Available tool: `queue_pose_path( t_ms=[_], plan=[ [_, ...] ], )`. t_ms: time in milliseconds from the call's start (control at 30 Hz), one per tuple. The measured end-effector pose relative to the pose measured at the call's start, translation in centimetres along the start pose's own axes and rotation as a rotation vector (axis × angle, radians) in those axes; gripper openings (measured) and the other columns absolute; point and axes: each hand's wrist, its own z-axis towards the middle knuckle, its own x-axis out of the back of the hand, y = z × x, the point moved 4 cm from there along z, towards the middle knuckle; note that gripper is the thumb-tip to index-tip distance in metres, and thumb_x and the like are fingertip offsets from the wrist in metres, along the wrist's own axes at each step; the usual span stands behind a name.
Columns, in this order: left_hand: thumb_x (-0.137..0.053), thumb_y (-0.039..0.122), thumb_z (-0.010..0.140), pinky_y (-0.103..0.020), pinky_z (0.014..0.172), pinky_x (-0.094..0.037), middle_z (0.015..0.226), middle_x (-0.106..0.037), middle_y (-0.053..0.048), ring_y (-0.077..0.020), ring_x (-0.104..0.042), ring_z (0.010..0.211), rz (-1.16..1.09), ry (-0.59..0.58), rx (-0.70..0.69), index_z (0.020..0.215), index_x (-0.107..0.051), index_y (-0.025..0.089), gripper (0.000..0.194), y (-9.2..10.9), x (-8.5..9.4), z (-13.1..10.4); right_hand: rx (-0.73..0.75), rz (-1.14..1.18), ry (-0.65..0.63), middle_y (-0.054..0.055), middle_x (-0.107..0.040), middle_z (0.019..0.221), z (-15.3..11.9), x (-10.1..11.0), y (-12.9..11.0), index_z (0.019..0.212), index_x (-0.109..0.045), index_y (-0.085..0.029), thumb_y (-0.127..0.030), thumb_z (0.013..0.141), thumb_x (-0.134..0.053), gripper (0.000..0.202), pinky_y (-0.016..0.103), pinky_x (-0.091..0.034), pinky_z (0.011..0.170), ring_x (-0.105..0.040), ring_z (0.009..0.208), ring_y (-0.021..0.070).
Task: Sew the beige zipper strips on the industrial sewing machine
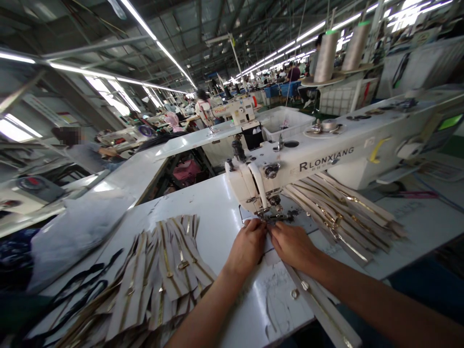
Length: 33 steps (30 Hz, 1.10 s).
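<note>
Both hands meet close to the needle area of a white sewing machine (290,169). My left hand (251,241) has its fingers bent and pressed down just left of the presser foot. My right hand (292,244) is closed beside it, on the end of a beige zipper (322,304) with metal teeth. From there the zipper runs under my right wrist and over the table's front edge. What lies beneath the fingertips is hidden. A small metal ring (295,293) shows beside the zipper.
A pile of beige zippers (166,270) covers the table on the left; another bunch (344,212) lies under the machine arm. Dark straps (83,285) and a white plastic bag (79,237) are at far left. Thread cones (326,57) stand behind, near a white bin (286,121).
</note>
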Motion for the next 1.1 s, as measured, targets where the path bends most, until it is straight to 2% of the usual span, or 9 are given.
queue_pose_path(
  t_ms=[267, 467, 567, 800, 967, 1100],
  plan=[
    [-0.047, 0.006, 0.09, -0.036, 0.09, -0.052, 0.102, -0.062, -0.01, -0.0226, -0.056, 0.101, -0.003, -0.015, -0.001, 0.107, -0.065, 0.014, 0.025, -0.22, -0.09, 0.09, 0.006, -0.008, -0.01, 0.007, -0.064, 0.095, 0.33, 0.01, -0.12, 0.109, -0.061, -0.015, -0.018, 0.094, -0.037, 0.028, 0.028, -0.045, 0.063, -0.063, 0.077, 0.0196],
    [-0.049, 0.011, 0.091, -0.036, 0.086, -0.054, 0.107, -0.066, -0.008, -0.0225, -0.06, 0.099, 0.088, -0.003, 0.01, 0.11, -0.063, 0.017, 0.024, -0.09, 0.15, -0.36, 0.014, -0.003, -0.003, 0.008, -0.065, 0.095, 0.23, 0.32, -0.25, 0.111, -0.061, -0.015, -0.018, 0.095, -0.036, 0.03, 0.028, -0.046, 0.063, -0.064, 0.077, 0.0199],
    [-0.049, 0.016, 0.093, -0.037, 0.085, -0.054, 0.11, -0.066, -0.007, -0.0224, -0.061, 0.097, 0.132, 0.014, 0.028, 0.109, -0.064, 0.019, 0.022, 0.21, 0.23, -0.66, 0.005, 0.036, 0.001, 0.007, -0.065, 0.095, 0.21, 0.37, -0.18, 0.113, -0.061, -0.016, -0.02, 0.096, -0.036, 0.03, 0.026, -0.046, 0.066, -0.064, 0.079, 0.0193],
    [-0.05, 0.021, 0.093, -0.035, 0.082, -0.055, 0.108, -0.063, -0.007, -0.0216, -0.061, 0.094, 0.142, -0.008, 0.064, 0.105, -0.066, 0.019, 0.02, 0.29, 0.58, -0.47, -0.047, 0.035, 0.007, 0.008, -0.066, 0.092, 0.28, 0.37, 0.08, 0.1, -0.063, -0.016, -0.021, 0.097, -0.037, 0.027, 0.027, -0.046, 0.068, -0.064, 0.079, 0.0199],
    [-0.054, 0.02, 0.092, -0.036, 0.081, -0.054, 0.104, -0.063, -0.007, -0.0223, -0.06, 0.092, 0.156, 0.02, 0.074, 0.102, -0.066, 0.018, 0.016, -0.13, 0.56, -0.44, -0.013, 0.034, -0.004, 0.007, -0.065, 0.093, 0.32, 0.15, 0.15, 0.105, -0.063, -0.017, -0.018, 0.095, -0.039, 0.026, 0.027, -0.046, 0.068, -0.064, 0.081, 0.0201],
    [-0.051, 0.015, 0.092, -0.037, 0.083, -0.052, 0.107, -0.06, -0.009, -0.0227, -0.058, 0.096, 0.072, 0.025, -0.005, 0.115, -0.06, 0.017, 0.025, -0.09, 0.32, -0.5, -0.015, 0.033, 0.004, 0.007, -0.065, 0.094, 0.25, 0.24, 0.19, 0.102, -0.064, -0.015, -0.017, 0.096, -0.036, 0.028, 0.027, -0.045, 0.07, -0.063, 0.082, 0.0195]
  ],
)
